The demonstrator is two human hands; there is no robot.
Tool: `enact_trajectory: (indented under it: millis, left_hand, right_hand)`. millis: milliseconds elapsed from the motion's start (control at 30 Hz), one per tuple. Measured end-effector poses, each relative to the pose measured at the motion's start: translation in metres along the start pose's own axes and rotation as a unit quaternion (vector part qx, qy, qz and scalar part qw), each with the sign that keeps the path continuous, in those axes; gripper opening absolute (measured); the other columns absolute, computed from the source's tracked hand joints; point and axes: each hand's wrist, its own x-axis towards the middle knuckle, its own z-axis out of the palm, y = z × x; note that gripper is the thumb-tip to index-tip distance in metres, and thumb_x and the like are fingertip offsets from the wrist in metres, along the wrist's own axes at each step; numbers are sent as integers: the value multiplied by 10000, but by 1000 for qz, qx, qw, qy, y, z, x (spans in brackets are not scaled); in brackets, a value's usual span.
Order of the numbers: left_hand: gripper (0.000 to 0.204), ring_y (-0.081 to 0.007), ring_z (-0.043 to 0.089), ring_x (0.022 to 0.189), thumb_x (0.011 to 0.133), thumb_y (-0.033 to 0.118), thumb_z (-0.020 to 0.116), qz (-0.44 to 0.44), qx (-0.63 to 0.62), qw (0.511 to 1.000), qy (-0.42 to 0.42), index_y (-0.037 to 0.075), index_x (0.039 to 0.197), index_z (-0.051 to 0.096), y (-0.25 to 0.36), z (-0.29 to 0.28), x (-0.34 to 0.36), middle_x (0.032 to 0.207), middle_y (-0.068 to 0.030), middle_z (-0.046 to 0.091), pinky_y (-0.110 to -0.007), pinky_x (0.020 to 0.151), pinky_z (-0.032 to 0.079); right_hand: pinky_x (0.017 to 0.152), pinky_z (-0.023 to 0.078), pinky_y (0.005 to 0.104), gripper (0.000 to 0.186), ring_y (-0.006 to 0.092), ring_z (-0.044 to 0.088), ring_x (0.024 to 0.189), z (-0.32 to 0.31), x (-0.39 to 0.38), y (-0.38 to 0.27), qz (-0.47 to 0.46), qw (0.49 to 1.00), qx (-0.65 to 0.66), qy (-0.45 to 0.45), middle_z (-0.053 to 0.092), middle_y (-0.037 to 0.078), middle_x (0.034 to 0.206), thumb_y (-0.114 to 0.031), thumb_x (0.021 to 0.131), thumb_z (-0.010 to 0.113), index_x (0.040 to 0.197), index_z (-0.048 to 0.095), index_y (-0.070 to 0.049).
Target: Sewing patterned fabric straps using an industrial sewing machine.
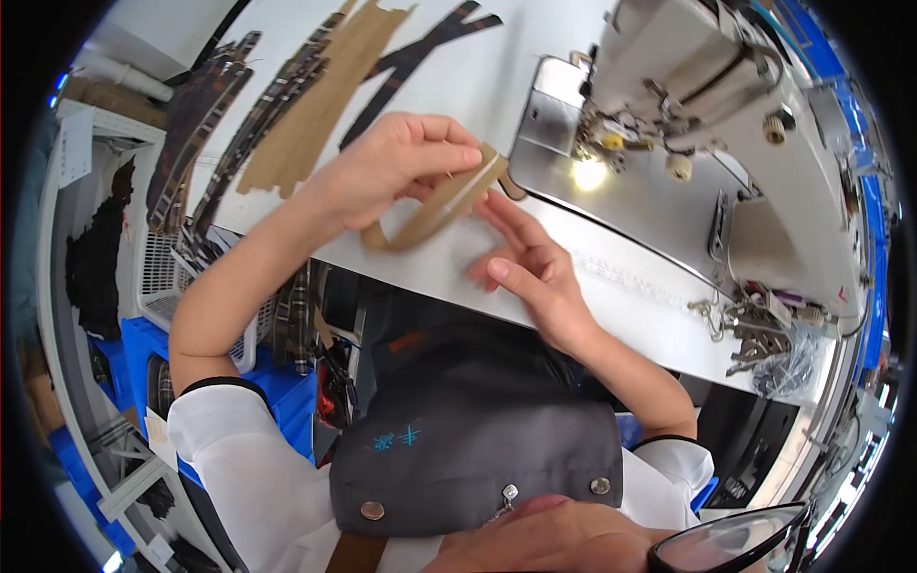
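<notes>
In the head view, the only one I have, the tan strip [437,216] hangs in the air above the near edge of the white table [478,86], bent to a narrow loop, with a thin white line on its face. I see its long axis go slantwise, from the upper right end, near the metal plate [630,215] of the sewing machine [669,57], down to the bend at the lower left. My left hand [406,158] is the nearer one: it pinches the strip between thumb and fingers close to the upper end, so the strip lies at its right and below. My right hand [535,272] is at the other side, with the thumb away from the fingers and nothing gripped that I can see; its fingertips are just beside the strip's upper part, and whether they touch it I cannot tell. The lit spot under the needle area lies to the right of both hands. Beyond the left hand, tan pieces [325,105] lie on the table. About writing: on the dark apron [478,420] there are blue stitched characters [396,439], and on the shelf at far left hangs a white label [76,143], too small for me to read.
</notes>
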Motion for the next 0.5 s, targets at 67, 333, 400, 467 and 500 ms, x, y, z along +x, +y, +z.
enact_trajectory:
  millis: [67,333,400,467,500]
  left_hand:
    - [221,-81,656,717,934,222,638,24,9,1000,3,24,1031,653,-15,19,7,846,-22,696,-223,654,523]
    - [158,-84,622,681,932,172,632,-11,10,998,63,23,978,649,-37,44,31,776,-18,664,-242,646,508]
    - [155,-92,629,691,930,171,632,53,148,986,57,22,969,646,-45,47,32,764,-30,663,-263,627,501]
    - [110,-115,591,651,901,98,631,127,355,920,109,33,990,632,-53,49,32,786,-23,642,-253,603,469]
    - [143,-153,625,700,874,94,640,142,417,890,116,62,1014,644,-57,49,32,835,-43,662,-285,622,485]
  right_hand:
    - [751,508,266,597,142,635,883,-4,-16,1,83,994,73,-10,492,161,1408,-167,950,607,1462,347,-4]
    - [689,537,228,583,150,645,795,-98,1,-43,-14,975,-44,218,614,161,1162,-146,969,570,1433,298,80]
    - [666,541,221,522,146,645,781,-113,23,-49,4,975,-65,213,628,156,1133,-143,964,579,1386,374,87]
    - [653,560,249,388,155,664,743,-118,43,-50,8,974,-93,208,652,165,1050,-139,943,601,1242,487,81]
    - [647,570,262,327,160,674,724,-119,50,-49,10,972,-107,207,663,169,1009,-138,932,612,1170,543,77]
